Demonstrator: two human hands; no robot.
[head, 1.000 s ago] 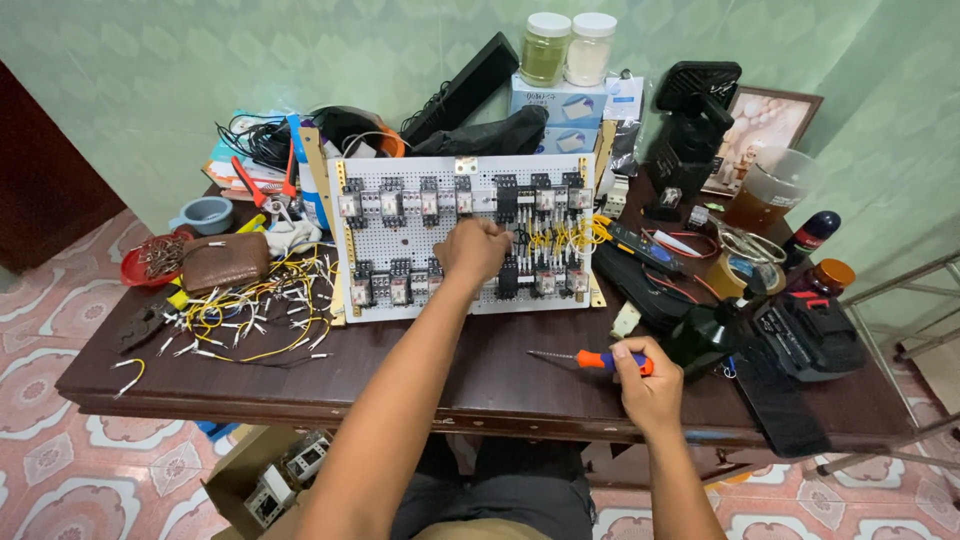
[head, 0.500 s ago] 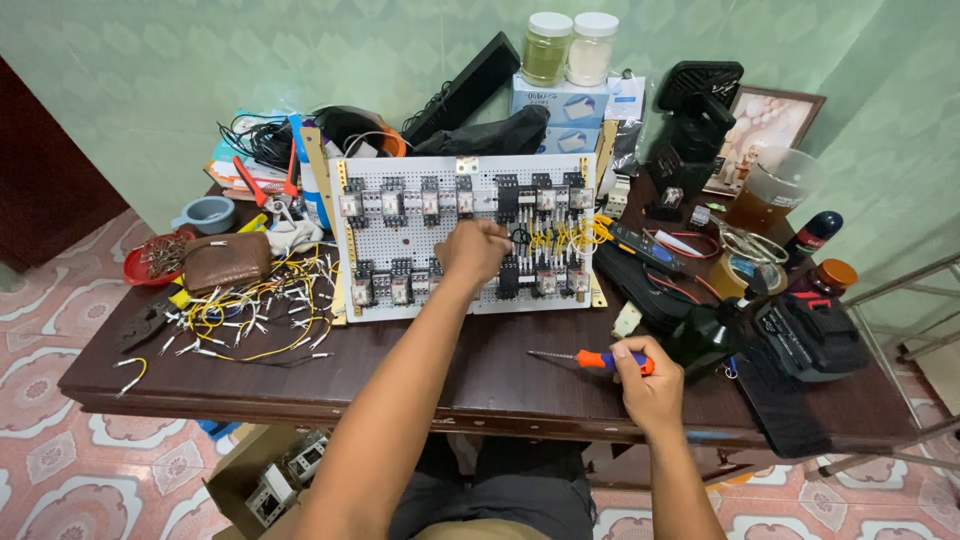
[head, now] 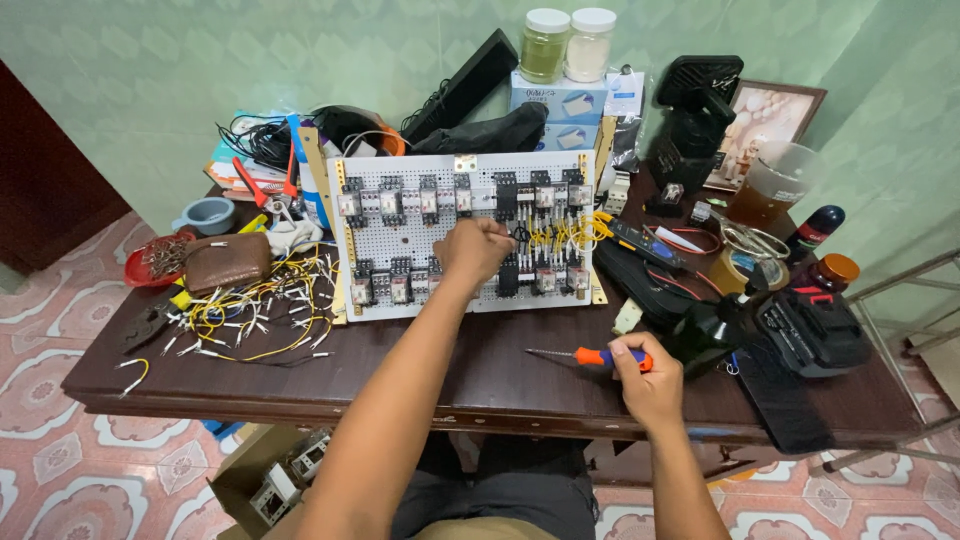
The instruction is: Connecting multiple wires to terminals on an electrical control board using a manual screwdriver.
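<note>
1. Dark brown wood tabletop (head: 480, 375), glossy and pretty cluttered, sitting over a pink patterned tile floor (head: 40, 400).
2. White perforated panel (head: 470, 235) stands propped up at the middle of the tabletop, rows of small black and clear relay blocks plugged into it, with yellow wires (head: 570, 235) bunched on its right side.
3. Black power tool (head: 800, 330), chunky matte plastic, lies at the right end, near the right hand.
4. Blue and white cardboard tissue boxes (head: 560, 110) are stacked behind the panel, rectangular, with two white-lidded plastic jars (head: 568, 45) on top, one greenish, one pale.
5. Framed picture (head: 765, 120) leans on the green wall at the back right, and a clear cup of brown drink (head: 770, 190) sits just in front of it.
6. Brown leather pouch (head: 228, 262) on the left, next to a loose heap of cut yellow and white wire bits (head: 250, 305).
7. Left hand (head: 475, 250) is up against the panel's middle, grip clenched into a fist; can't tell if it's pinching anything.
8. Right hand (head: 645, 375) rests near the front edge, grip wrapped around the orange-handled screwdriver (head: 590, 356), whose thin metal shaft lies flat and points left.
</note>
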